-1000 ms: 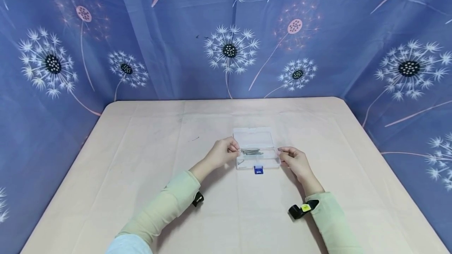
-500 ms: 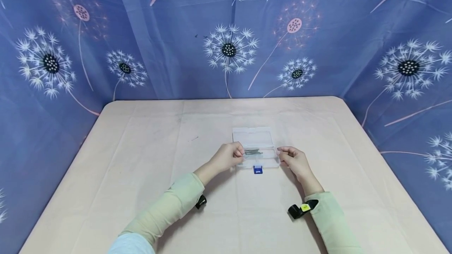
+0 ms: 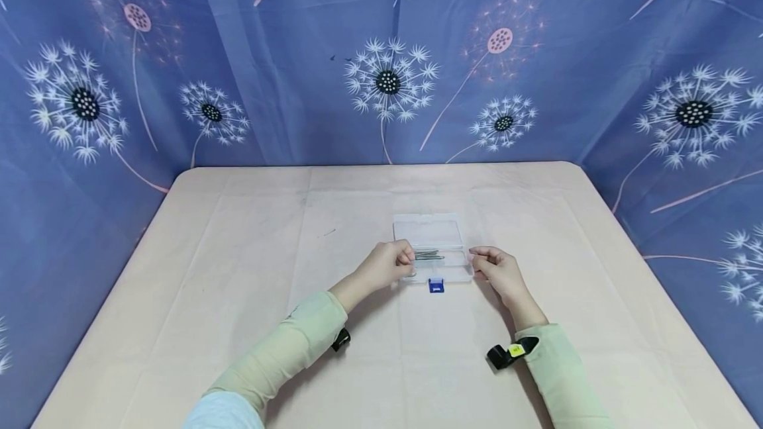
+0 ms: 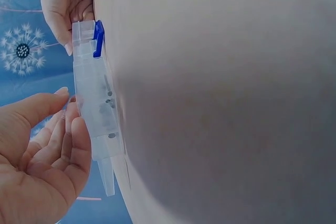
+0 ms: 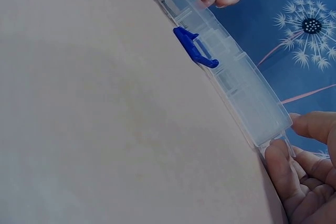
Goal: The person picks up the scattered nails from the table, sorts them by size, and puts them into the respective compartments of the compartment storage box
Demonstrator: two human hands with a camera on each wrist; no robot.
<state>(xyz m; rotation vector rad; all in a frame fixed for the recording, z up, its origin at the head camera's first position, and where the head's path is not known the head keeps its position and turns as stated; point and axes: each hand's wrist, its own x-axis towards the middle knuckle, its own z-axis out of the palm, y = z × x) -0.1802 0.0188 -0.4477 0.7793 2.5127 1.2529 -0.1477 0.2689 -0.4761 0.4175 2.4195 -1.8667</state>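
A clear plastic box [image 3: 453, 275] with a blue latch [image 3: 436, 285] lies on the table, its lid [image 3: 426, 230] folded back. Several thin dark nails [image 3: 428, 255] lie side by side in its middle compartment. My right hand [image 3: 501, 277] pinches the right end of the box between thumb and fingers. Over the left end is my left hand [image 3: 381, 267], thumb and index fingertips close together at the rim and covering part of the nails. In the left wrist view the other fingers [image 4: 79, 153] are bent beside the box wall; whether a nail is between the fingertips, I cannot tell.
A thin dark sliver [image 3: 330, 232] lies on the pale tablecloth [image 3: 256, 237] left of the box. Blue curtains [image 3: 286, 85] with a dandelion print stand around the back and sides of the table.
My left hand has moved slightly right, from the box's left edge to over its left compartments, covering the ends of the nails. My right hand and the box have stayed in place.
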